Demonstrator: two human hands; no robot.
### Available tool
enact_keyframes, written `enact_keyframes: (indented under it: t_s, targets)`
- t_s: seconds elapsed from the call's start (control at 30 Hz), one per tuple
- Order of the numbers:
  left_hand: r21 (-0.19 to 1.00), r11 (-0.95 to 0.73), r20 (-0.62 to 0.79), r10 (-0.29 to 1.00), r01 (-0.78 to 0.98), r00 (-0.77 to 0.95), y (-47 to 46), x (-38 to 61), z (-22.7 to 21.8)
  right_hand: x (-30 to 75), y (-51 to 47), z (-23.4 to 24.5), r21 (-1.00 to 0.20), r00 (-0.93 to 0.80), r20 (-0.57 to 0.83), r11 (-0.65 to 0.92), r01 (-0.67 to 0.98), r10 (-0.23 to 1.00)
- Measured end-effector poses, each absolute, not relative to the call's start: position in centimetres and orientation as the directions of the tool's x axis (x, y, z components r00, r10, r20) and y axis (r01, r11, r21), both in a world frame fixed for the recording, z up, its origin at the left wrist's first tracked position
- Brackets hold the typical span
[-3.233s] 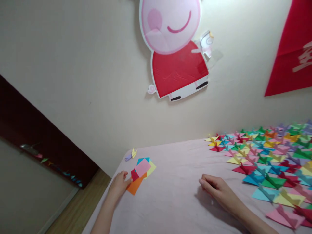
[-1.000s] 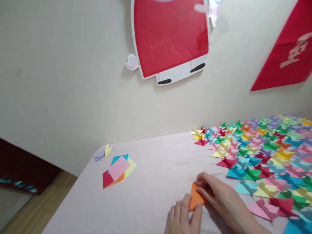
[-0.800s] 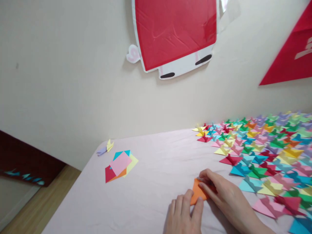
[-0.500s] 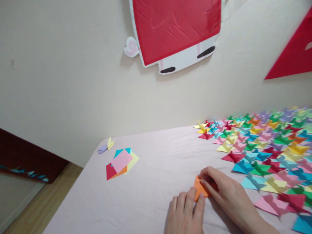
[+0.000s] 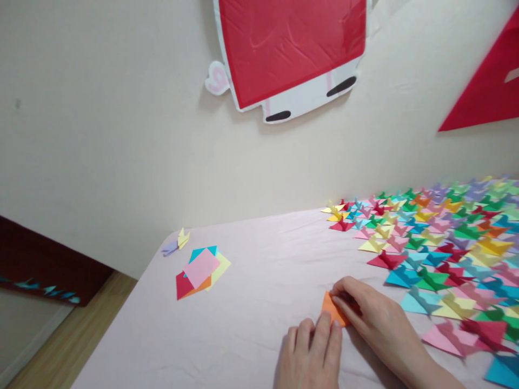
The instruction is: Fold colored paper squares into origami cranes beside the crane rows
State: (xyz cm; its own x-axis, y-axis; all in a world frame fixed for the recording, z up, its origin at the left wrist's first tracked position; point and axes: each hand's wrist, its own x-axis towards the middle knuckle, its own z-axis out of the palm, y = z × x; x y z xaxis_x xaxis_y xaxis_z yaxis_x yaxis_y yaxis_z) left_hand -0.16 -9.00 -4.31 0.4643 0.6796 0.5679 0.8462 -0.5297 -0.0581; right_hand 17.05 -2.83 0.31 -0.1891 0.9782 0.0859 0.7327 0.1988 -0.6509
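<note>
A small folded piece of orange origami paper lies on the pale cloth between my two hands. My left hand rests flat beside it, fingers stretched out and the fingertips pressing on its lower edge. At the paper's right side, my right hand has thumb and forefinger pinched together on the edge. My right fingers cover that part of the paper, so the fold there is hidden.
Rows of colourful paper cranes cover the table's right side. Loose paper squares lie at left, with a yellow folded piece and a purple one behind them. A wall borders the cloth-covered table.
My left fingertips have shifted slightly over the lower part of the orange paper. My right hand keeps its pinch almost unmoved.
</note>
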Motion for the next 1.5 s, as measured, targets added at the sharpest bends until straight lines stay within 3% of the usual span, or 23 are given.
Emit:
enact_keyframes:
  t_s: [0.3, 0.57, 0.77, 1.03, 1.23, 1.4, 1.5]
  targets:
    - [-0.084, -0.539, 0.595, 0.647, 0.838, 0.476, -8.5, 0.3, -2.3, 16.9, -2.8, 0.3, -0.628, -0.196, 0.12, 0.227, 0.744, 0.973]
    - [-0.044, -0.52, 0.606, 0.665, 0.853, 0.437, -8.5, 0.6, -1.8, 17.8, -3.6, 1.6, -0.616, -0.316, 0.053, 0.28, 0.736, 0.947]
    - [-0.037, -0.543, 0.581, 0.671, 0.839, 0.46, -8.5, 0.4, -1.4, 18.0, -4.1, 0.9, -0.611, -0.246, 0.097, 0.253, 0.75, 0.964]
    - [-0.024, -0.539, 0.534, 0.705, 0.842, 0.467, -8.7, 0.4, -1.9, 19.0, -4.1, -1.3, -0.751, -0.151, 0.135, 0.201, 0.629, 0.979]
    - [-0.042, -0.519, 0.417, 0.767, 0.854, 0.487, -9.1, 0.1, -2.8, 20.0, -3.6, -1.6, -0.844, -0.098, 0.163, 0.19, 0.502, 0.982]
    - [0.027, -0.515, 0.416, 0.785, 0.857, 0.459, -9.1, 0.1, -2.9, 19.9, -3.7, -2.0, -0.903, -0.042, 0.16, 0.164, 0.396, 0.986]
    - [0.161, -0.496, 0.338, 0.84, 0.853, 0.425, -8.8, 0.3, -1.6, 19.2, -4.2, -1.8, -0.885, -0.013, 0.176, 0.164, 0.437, 0.984]
